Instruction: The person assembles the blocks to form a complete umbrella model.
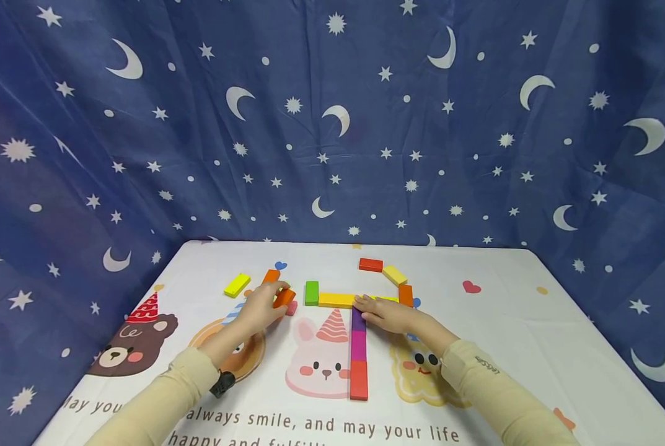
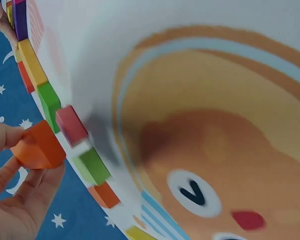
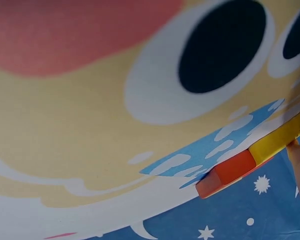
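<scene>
My left hand (image 1: 259,308) pinches an orange block (image 2: 39,145) between thumb and fingers. Near it are a pink block (image 2: 72,125) and a green block (image 2: 92,166), the latter mostly hidden by the hand in the head view. My right hand (image 1: 390,316) rests its fingertips where an amber block (image 1: 336,300), a bright yellow block (image 3: 282,134) and a purple block (image 1: 358,319) meet; its fingers look fairly straight. Below the purple one run a magenta block (image 1: 358,345) and a red block (image 1: 359,380) in line. A green block (image 1: 312,293) stands crosswise at the amber block's left end.
Curving up from the row's right end are an orange block (image 1: 406,295), a pale yellow block (image 1: 395,275) and another red block (image 1: 371,265). Loose at the left lie a yellow block (image 1: 237,285) and another orange block (image 1: 271,276). A starry blue curtain (image 1: 332,155) backs the printed tablecloth (image 1: 499,322).
</scene>
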A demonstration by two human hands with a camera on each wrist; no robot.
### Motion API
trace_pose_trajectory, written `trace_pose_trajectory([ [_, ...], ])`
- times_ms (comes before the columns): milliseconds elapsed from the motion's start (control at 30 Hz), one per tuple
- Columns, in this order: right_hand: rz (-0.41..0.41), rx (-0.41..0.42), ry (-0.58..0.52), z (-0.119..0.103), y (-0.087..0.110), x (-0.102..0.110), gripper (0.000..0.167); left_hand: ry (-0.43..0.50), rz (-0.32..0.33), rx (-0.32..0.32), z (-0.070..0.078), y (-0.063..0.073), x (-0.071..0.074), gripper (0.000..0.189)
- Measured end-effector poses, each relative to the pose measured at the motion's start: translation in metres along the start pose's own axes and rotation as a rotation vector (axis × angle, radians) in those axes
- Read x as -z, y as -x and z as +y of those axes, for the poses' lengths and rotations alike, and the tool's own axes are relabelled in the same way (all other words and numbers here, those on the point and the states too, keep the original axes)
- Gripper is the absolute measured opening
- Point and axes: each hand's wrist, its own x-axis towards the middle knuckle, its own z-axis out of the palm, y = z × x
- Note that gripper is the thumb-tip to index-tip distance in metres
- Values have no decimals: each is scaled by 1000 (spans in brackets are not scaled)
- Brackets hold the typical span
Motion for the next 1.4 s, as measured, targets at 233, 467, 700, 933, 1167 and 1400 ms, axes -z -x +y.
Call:
trace_pose_trajectory([
  [233, -4, -12, 0, 0, 0, 0, 45, -3, 10, -2, 16, -20, -9, 46],
  [467, -10, -16, 0, 1, -2, -1, 46, -50, 53, -18, 28, -42, -19, 45],
  [700, -5, -8, 12, 1, -2, 0, 45, -65, 81, -25, 34, -61, -29, 45],
  [933, -10, -9, 3, 0, -3, -1, 45, -55, 73, -31, 35, -82, -32, 39],
  [1167, 0, -2, 6, 1, -5, -2, 45, 16, 46, 60, 32, -108, -37, 41],
  [1400, 7, -3, -13, 3, -2, 1, 44, -11, 30, 66, 34, -129, -51, 40],
])
